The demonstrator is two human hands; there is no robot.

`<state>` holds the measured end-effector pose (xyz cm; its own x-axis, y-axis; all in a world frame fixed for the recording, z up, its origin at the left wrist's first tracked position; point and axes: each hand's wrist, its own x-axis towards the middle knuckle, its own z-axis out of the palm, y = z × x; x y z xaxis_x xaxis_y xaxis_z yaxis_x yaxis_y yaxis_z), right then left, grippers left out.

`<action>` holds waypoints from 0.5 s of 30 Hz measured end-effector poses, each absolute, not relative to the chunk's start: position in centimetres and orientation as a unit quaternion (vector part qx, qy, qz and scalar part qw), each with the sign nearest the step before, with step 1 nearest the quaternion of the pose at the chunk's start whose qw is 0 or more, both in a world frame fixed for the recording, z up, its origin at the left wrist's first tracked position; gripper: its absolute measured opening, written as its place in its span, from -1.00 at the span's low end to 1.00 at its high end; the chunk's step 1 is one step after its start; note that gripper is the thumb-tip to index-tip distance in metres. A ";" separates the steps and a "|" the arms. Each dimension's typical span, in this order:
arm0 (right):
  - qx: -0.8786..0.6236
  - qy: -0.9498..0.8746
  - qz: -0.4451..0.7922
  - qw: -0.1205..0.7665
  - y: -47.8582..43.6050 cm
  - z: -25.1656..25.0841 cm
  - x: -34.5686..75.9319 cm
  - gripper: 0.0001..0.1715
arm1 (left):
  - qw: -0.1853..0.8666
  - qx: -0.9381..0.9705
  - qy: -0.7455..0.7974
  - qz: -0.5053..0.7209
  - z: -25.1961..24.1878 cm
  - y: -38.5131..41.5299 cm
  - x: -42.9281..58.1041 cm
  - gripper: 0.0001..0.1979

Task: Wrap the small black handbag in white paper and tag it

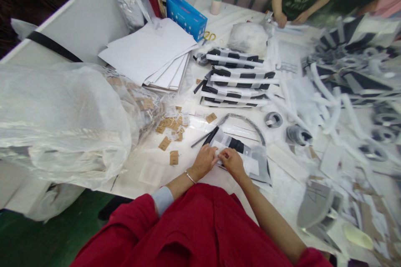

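Observation:
A flat black-and-grey bag [263, 154] with a looped handle [249, 121] lies on the table in front of me. White wrapping material [252, 165] covers part of its near side. My left hand [206, 161] rests at the bag's left end, fingers bent and pressed on the white wrapping. Close beside it, my right hand [232, 162] is pinched at the same wrapping; the fingertips of both hands nearly meet. What lies exactly between the fingertips is too small to tell. Brown cardboard tags [164, 143] with white strings lie left of the bag.
Stacked striped bags [238, 87] lie beyond my hands. Paper sheets [150, 56], a blue box [187, 16] and a large plastic bag [62, 121] are left. Handle rolls [299, 134], white tubes and a tape dispenser [318, 206] crowd the right. Another person's hands [282, 20] work across the table.

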<state>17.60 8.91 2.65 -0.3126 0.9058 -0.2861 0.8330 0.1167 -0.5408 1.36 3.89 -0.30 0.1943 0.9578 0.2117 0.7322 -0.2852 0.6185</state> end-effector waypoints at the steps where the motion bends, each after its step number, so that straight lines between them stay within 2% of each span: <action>1: -0.582 -0.747 0.314 0.059 8.9 2.5 17.7 -0.82 | 0.175 0.774 0.541 0.279 -0.1 3.4 1.1 -0.73; 3: -0.587 -0.747 0.304 0.067 9.1 2.1 17.8 -0.82 | 0.130 0.822 0.495 0.251 0.3 2.1 0.8 -0.77; 6: -0.597 -0.741 0.298 0.072 9.6 1.5 18.0 -0.86 | 0.083 0.852 0.480 0.191 0.8 0.4 0.8 -0.71; 12: -0.608 -0.711 0.345 0.081 10.5 1.7 18.1 -0.90 | 0.065 0.862 0.490 0.116 1.1 0.0 1.2 -0.62; 15: -0.598 -0.701 0.375 0.096 10.8 2.2 18.6 -0.83 | 0.066 0.861 0.490 0.115 1.2 0.1 1.1 -0.62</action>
